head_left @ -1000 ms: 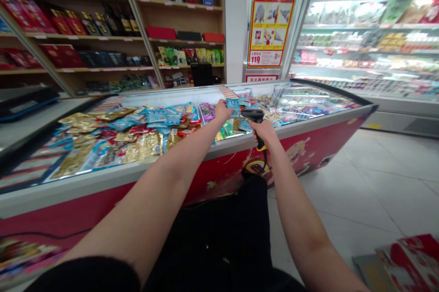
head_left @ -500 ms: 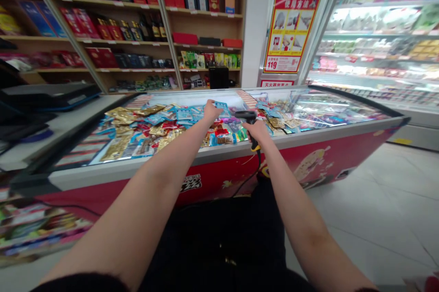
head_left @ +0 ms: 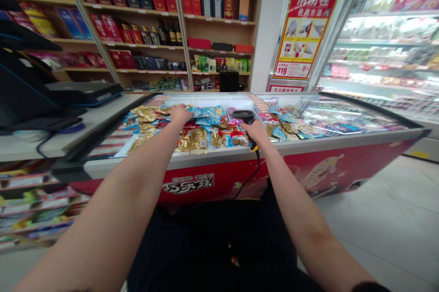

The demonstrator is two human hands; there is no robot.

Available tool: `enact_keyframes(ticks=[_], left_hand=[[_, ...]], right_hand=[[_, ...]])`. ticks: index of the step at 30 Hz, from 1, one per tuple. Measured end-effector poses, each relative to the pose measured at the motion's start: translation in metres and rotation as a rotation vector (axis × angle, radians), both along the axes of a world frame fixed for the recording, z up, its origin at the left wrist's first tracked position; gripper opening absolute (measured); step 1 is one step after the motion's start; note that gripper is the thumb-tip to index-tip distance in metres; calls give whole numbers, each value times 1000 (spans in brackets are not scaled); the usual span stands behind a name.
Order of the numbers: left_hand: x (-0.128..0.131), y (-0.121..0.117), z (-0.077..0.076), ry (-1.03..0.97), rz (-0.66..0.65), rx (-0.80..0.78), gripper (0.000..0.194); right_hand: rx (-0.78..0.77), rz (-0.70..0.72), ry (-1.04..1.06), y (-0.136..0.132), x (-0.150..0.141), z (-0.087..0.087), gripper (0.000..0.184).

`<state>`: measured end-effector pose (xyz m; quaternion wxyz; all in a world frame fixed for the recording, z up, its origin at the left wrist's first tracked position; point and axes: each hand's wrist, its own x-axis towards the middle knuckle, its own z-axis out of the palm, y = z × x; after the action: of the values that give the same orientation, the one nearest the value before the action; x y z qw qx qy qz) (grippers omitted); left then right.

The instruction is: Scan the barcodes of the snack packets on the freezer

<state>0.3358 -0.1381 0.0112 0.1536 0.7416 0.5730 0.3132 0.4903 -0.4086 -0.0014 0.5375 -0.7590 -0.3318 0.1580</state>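
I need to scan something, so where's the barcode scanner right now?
In the head view, the black barcode scanner is in the right hand, over the chest freezer's near rim, just right of the gold snack packets.

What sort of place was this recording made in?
Most likely a small convenience store or grocery. A red chest freezer is heaped with foil packets, wall shelves hold boxed and bottled liquor, and the right hand grips a handheld barcode scanner.
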Motion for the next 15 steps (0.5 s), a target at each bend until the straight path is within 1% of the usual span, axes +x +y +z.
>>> enact_keyframes(ticks=[2, 4, 7, 9, 11, 13, 15], left_hand=[[-6, 0, -5, 30, -8, -37, 43], [-6, -1, -7, 21, -9, -59, 39], [2, -3, -5, -3, 31, -10, 37], [13, -8, 0, -10, 47, 40, 38], [27, -16, 5, -23, 27, 78, 41], [46, -27, 8, -46, -33, 91, 45], [68, -40, 9, -68, -130, 76, 49]], right_hand=[[-6, 3, 4, 1, -1, -1, 13], [-14, 8, 15, 0, 0, -2, 15], [-30, -4, 13, -3, 6, -5, 17], [-36, -18, 9, -6, 11, -7, 19], [-32, -29, 20, -12, 17, -8, 22], [-18, -47, 42, -20, 24, -10, 23], [-7, -65, 85, -30, 31, -10, 23]])
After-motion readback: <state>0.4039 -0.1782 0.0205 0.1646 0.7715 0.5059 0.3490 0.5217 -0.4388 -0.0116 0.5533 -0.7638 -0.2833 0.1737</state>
